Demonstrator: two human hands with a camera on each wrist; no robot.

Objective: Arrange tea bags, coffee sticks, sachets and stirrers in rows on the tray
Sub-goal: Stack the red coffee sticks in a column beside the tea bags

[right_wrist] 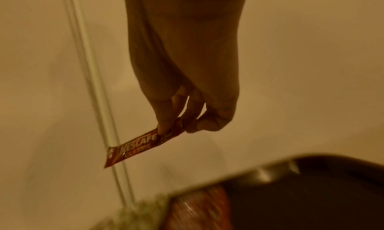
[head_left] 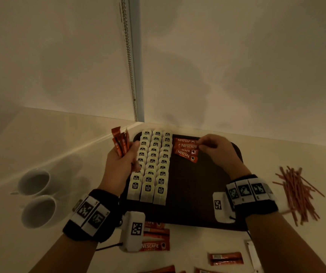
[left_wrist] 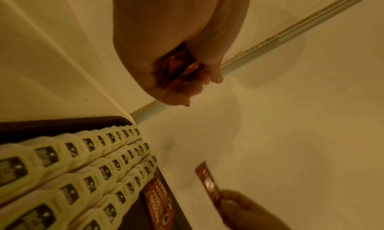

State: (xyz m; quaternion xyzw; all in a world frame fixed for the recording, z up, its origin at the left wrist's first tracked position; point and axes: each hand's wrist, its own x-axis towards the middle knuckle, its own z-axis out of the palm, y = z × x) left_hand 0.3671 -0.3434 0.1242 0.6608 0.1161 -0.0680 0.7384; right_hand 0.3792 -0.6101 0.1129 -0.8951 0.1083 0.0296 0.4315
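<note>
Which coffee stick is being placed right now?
The one the right hand pinches, above the laid sticks; the left hand grips a spare bunch.

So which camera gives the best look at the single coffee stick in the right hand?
The right wrist view: the coffee stick hangs clear against the wall, pinched by the right hand, its lettering readable. The head view shows it lost among sticks lying on the tray. The left wrist view shows it blurred and edge-on.
</note>
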